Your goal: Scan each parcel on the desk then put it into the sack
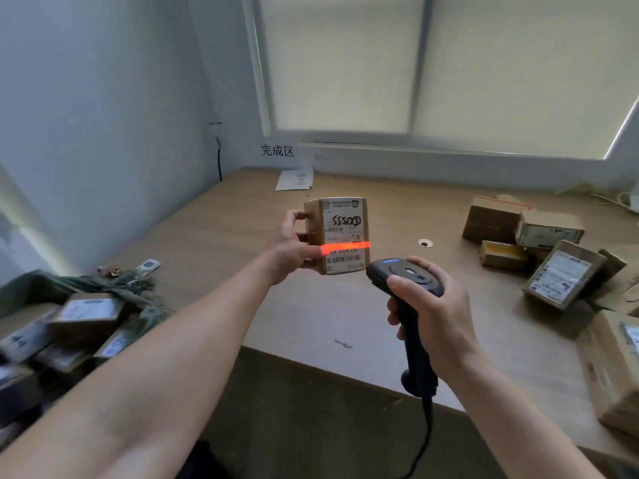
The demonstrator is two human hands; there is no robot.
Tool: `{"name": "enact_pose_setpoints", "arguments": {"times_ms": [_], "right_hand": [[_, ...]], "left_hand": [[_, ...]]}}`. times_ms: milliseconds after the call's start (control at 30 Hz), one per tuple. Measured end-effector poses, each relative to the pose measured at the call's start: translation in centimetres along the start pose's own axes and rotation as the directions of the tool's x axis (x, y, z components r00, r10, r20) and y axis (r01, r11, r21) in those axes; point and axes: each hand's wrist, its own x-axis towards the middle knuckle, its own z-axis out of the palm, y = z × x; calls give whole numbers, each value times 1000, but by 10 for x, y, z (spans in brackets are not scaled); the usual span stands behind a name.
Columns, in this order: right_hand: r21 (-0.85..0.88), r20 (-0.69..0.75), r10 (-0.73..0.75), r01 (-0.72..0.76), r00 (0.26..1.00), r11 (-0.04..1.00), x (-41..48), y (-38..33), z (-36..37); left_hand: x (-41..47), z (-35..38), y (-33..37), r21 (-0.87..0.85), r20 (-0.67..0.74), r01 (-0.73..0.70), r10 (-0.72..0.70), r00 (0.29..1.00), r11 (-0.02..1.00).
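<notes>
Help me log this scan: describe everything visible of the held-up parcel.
The parcel is a brown cardboard box, held upright above the desk by the left hand gripping its left side. Its white label faces the camera, with black handwriting and a barcode near the bottom. A red scan line crosses the label above that barcode.

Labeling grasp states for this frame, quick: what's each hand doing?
Left hand: grips the parcel, held up above the desk.
Right hand: grips the scanner, its red line across the parcel's label.

Sack parcels blurred; right-edge parcel cut off; left hand fingertips hidden behind held parcel.
</notes>
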Motion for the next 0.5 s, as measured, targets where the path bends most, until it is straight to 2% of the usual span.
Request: {"name": "enact_pose_setpoints", "arguments": {"times_ms": [500], "right_hand": [[-3,132,15,-14,991,1000,-14,10,134]], "left_hand": [[-44,-153,-2,-33,-141,-35,30,990,999]]}}
